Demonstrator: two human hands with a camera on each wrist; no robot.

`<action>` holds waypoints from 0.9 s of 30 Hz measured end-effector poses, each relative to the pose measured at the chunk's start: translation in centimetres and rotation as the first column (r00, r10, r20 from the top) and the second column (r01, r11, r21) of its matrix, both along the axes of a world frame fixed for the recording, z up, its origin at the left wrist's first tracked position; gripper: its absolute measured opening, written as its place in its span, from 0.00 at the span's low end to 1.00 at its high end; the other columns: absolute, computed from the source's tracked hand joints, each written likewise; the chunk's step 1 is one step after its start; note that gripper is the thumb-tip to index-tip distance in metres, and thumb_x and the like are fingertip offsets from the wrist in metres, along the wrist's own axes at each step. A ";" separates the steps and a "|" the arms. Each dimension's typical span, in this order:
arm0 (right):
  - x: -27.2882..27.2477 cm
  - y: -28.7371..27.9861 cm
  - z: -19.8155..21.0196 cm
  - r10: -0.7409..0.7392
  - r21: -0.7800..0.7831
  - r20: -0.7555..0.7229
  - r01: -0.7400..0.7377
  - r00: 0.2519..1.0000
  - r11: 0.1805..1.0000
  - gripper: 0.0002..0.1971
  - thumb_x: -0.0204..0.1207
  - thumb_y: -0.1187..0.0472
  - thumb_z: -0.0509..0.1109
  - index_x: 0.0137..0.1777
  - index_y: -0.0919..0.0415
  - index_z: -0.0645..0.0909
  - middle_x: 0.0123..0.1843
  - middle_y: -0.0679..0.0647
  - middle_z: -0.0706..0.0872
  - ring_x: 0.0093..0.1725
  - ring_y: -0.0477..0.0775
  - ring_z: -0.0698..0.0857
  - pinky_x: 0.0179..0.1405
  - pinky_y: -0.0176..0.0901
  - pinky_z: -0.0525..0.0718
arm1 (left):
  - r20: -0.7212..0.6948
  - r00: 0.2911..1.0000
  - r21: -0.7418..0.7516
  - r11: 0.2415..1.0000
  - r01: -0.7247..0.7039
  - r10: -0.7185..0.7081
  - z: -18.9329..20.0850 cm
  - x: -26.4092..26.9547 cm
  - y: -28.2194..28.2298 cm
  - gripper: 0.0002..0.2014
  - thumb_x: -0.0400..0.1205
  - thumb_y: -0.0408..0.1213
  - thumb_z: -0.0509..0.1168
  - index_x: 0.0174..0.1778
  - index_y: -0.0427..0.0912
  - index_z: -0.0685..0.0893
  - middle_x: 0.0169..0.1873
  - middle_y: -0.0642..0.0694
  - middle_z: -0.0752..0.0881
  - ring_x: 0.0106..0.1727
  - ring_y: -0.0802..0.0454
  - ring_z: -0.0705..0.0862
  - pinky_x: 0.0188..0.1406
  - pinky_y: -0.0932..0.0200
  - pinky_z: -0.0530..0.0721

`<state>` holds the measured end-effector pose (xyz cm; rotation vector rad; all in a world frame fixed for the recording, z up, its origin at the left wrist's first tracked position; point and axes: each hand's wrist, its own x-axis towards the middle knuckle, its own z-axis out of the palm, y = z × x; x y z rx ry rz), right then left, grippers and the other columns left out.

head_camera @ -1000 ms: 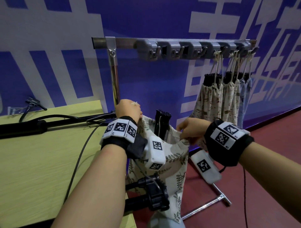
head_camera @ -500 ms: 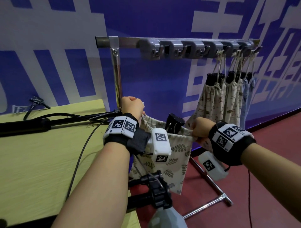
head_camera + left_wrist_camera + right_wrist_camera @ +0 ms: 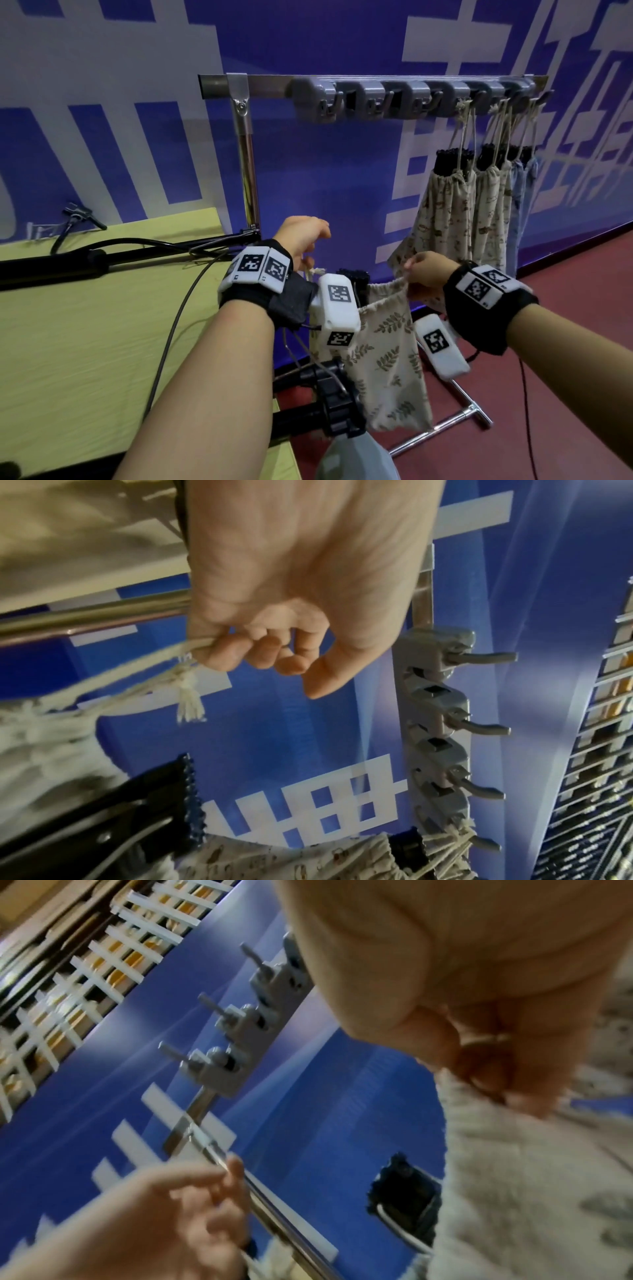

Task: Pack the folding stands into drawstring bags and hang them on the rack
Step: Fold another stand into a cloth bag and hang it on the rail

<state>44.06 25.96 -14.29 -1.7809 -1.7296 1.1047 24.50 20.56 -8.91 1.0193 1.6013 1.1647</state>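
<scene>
A cream leaf-print drawstring bag [image 3: 387, 356] hangs between my hands below the rack, with a black folding stand [image 3: 354, 279] poking out of its mouth. My left hand [image 3: 301, 240] grips the bag's cord [image 3: 164, 680] near its knotted, frayed end [image 3: 188, 710]. My right hand [image 3: 424, 274] pinches the gathered rim of the bag [image 3: 479, 1123] on the other side. The rack's grey hook bar [image 3: 394, 99] runs above; its left hooks [image 3: 479, 656] are bare. Several filled bags [image 3: 445, 212] hang from the right-hand hooks.
A pale wooden table [image 3: 85, 325] stands at the left, carrying black cables [image 3: 178, 308] and a black rod [image 3: 68, 263]. A black clamp [image 3: 335, 401] juts from its near corner. The rack's steel post [image 3: 248, 164] and foot [image 3: 455, 418] stand on red floor.
The bag's mouth has drawn in around the stand, which now sits lower inside it. My left hand has shifted up and left along the cord; my right hand holds the rim farther right.
</scene>
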 end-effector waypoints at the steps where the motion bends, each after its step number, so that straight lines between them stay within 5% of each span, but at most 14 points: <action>1: -0.1 0.0 0.0 -0.052 -0.022 -0.125 0.049 0.991 0.999 0.15 0.79 0.76 0.58 0.34 0.59 0.70 0.34 0.56 0.77 0.29 0.51 0.80 0.28 0.39 0.82 | -0.014 1.000 -0.002 1.000 -0.021 0.021 0.0 -0.1 0.0 0.06 0.79 0.28 0.61 0.47 0.40 0.81 0.41 0.44 0.71 0.30 0.51 0.62 0.25 0.59 0.60; 5: -0.5 0.3 0.2 -0.232 -0.154 -0.529 0.177 0.816 0.972 0.15 0.79 0.78 0.54 0.33 0.63 0.69 0.31 0.59 0.72 0.28 0.53 0.73 0.15 0.34 0.77 | -0.031 0.999 -0.055 0.998 -0.031 0.029 0.0 -0.3 0.2 0.13 0.81 0.33 0.61 0.61 0.38 0.77 0.43 0.43 0.67 0.30 0.51 0.61 0.23 0.61 0.59; 8: -0.7 0.8 0.5 -0.266 -0.220 -0.591 0.164 0.762 0.961 0.13 0.76 0.76 0.53 0.33 0.63 0.67 0.27 0.56 0.67 0.24 0.51 0.67 0.13 0.34 0.72 | -0.042 0.999 -0.075 0.997 -0.007 0.004 -0.1 -0.3 0.2 0.11 0.81 0.33 0.61 0.59 0.39 0.77 0.44 0.44 0.68 0.32 0.51 0.63 0.25 0.62 0.60; 10: -1.0 1.1 0.6 -0.206 -0.153 -0.432 0.153 0.878 0.976 0.11 0.75 0.73 0.57 0.33 0.62 0.68 0.24 0.55 0.69 0.22 0.50 0.69 0.18 0.36 0.71 | -0.045 0.999 -0.089 0.996 -0.002 -0.002 -0.1 -0.2 0.2 0.05 0.81 0.33 0.60 0.52 0.41 0.76 0.42 0.46 0.69 0.32 0.52 0.65 0.27 0.61 0.62; 12: -1.3 0.8 0.5 -0.044 -0.012 -0.017 0.043 0.999 0.999 0.12 0.77 0.71 0.60 0.32 0.61 0.70 0.28 0.55 0.73 0.26 0.50 0.73 0.20 0.35 0.74 | -0.042 0.999 -0.095 0.995 -0.004 0.000 -0.2 -0.2 0.1 0.02 0.80 0.32 0.60 0.47 0.41 0.75 0.42 0.47 0.70 0.33 0.52 0.66 0.29 0.59 0.64; 14: -1.4 0.4 0.0 0.060 0.045 0.234 -0.072 0.970 0.996 0.13 0.77 0.70 0.61 0.31 0.60 0.70 0.30 0.54 0.73 0.27 0.49 0.72 0.14 0.29 0.71 | -0.063 0.998 -0.093 0.996 -0.010 0.004 -0.3 -0.1 0.1 0.02 0.80 0.32 0.60 0.47 0.41 0.75 0.42 0.46 0.69 0.33 0.52 0.66 0.30 0.59 0.65; 15: -1.4 0.5 -0.4 0.088 0.058 0.227 -0.103 0.970 0.993 0.13 0.76 0.71 0.61 0.31 0.59 0.70 0.30 0.53 0.74 0.27 0.48 0.73 0.13 0.28 0.71 | -0.073 0.997 -0.086 0.996 -0.017 0.011 -0.4 -0.1 0.1 0.03 0.80 0.32 0.60 0.48 0.40 0.75 0.41 0.46 0.68 0.32 0.51 0.66 0.29 0.59 0.64; 21: -1.6 1.5 -1.6 -0.148 0.267 -0.255 0.216 0.956 0.939 0.14 0.71 0.73 0.63 0.27 0.57 0.75 0.23 0.54 0.75 0.22 0.50 0.76 0.26 0.38 0.76 | -0.102 0.994 -0.030 0.999 -0.032 0.029 0.0 -0.1 0.3 0.05 0.81 0.30 0.59 0.47 0.42 0.69 0.33 0.46 0.63 0.29 0.50 0.60 0.28 0.58 0.59; 27: -3.0 0.2 0.7 -0.146 0.080 -0.792 0.339 0.593 0.937 0.12 0.73 0.82 0.59 0.44 0.64 0.74 0.29 0.62 0.77 0.14 0.47 0.77 0.15 0.30 0.74 | -0.090 0.996 -0.063 0.998 -0.027 0.022 0.2 0.2 -0.2 0.02 0.81 0.31 0.60 0.48 0.40 0.74 0.37 0.46 0.68 0.32 0.51 0.65 0.29 0.58 0.63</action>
